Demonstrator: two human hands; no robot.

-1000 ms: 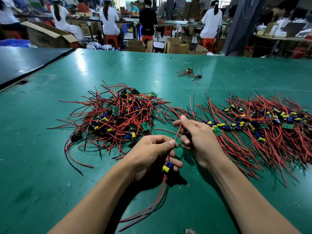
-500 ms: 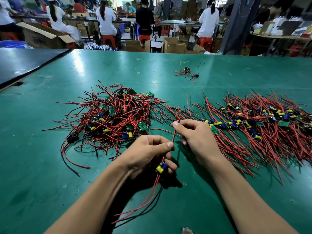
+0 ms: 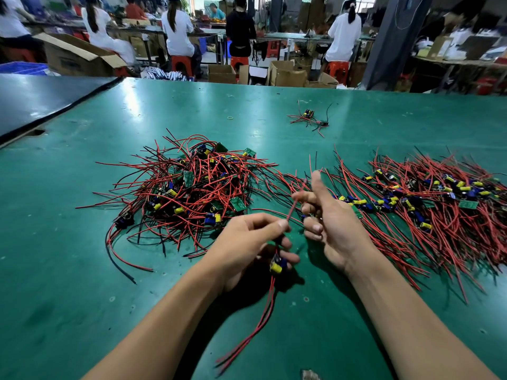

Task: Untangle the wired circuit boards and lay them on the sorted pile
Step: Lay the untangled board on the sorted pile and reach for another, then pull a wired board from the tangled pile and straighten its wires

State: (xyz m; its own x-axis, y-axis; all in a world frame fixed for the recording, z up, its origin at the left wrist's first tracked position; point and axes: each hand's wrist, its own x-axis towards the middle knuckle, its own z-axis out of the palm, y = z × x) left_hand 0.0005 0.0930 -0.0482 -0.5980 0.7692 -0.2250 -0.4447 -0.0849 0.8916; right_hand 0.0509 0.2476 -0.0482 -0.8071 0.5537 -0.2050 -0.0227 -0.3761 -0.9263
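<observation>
A: Progress?
B: Midway, I'd judge. Sorted pile (image 3: 425, 204) right of the right hand (image 3: 332, 223) is big. Tangled heap (image 3: 189, 187) beyond the left hand (image 3: 247, 239) has plenty left.
A: Hands?
B: Left pinches a red wire (image 3: 293, 208), its board (image 3: 277, 265) dangling under the fingers. Right's fingers curl at the wire's far end, thumb up. Real grip? Can't tell.
A: Hidden?
B: Board mostly covered, sorted pile cut off at frame edge.

One wired circuit board (image 3: 277, 266) pinched in the left hand (image 3: 247, 242), yellow and blue capacitors showing, red leads trailing nearward, tangled heap (image 3: 192, 187) of boards and red-black wires at left, sorted pile (image 3: 439, 207) lying flat at right, wires roughly parallel
</observation>
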